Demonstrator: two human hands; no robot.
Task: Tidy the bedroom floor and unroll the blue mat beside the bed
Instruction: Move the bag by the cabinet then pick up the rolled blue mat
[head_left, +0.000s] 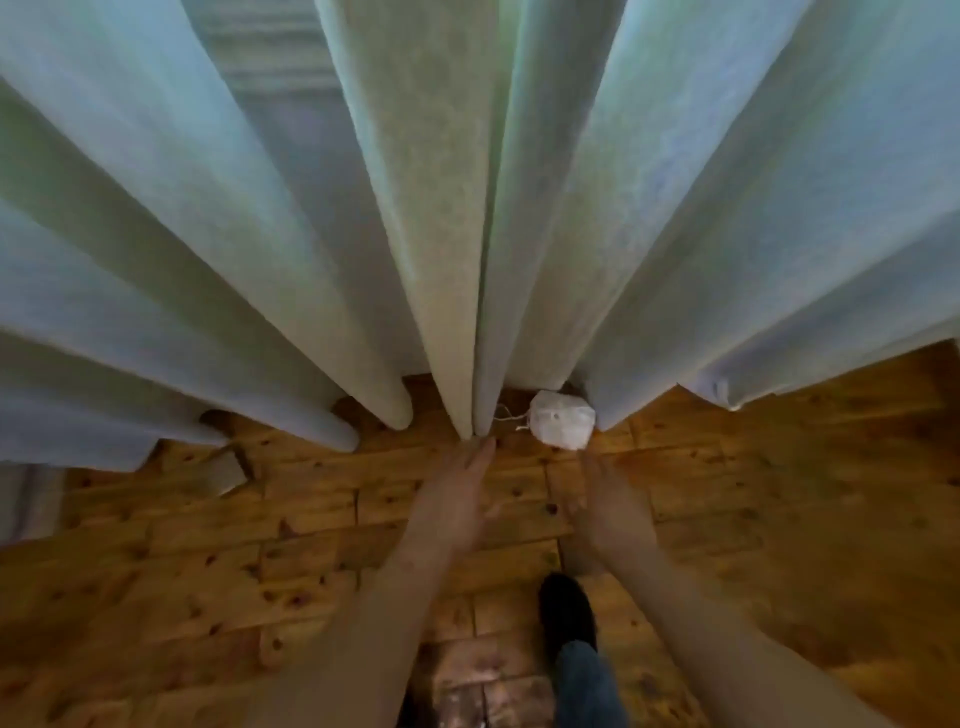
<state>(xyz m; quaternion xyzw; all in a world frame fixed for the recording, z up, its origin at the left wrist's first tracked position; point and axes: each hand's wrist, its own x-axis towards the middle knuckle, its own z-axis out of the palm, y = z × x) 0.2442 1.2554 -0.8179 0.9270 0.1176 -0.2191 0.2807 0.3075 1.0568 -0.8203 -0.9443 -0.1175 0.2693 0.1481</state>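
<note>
A small crumpled white object with a thin string lies on the wooden floor at the foot of the pale curtains. My left hand reaches forward with fingers stretched out, its tips just below the curtain hem, left of the white object. My right hand is extended with fingers apart, just below the object, not touching it. Both hands hold nothing. No blue mat is in view.
Long curtain folds hang across the whole upper view, almost down to the floor. A flat greyish piece lies on the boards at the left. My dark-socked foot and jeans leg stand below the hands.
</note>
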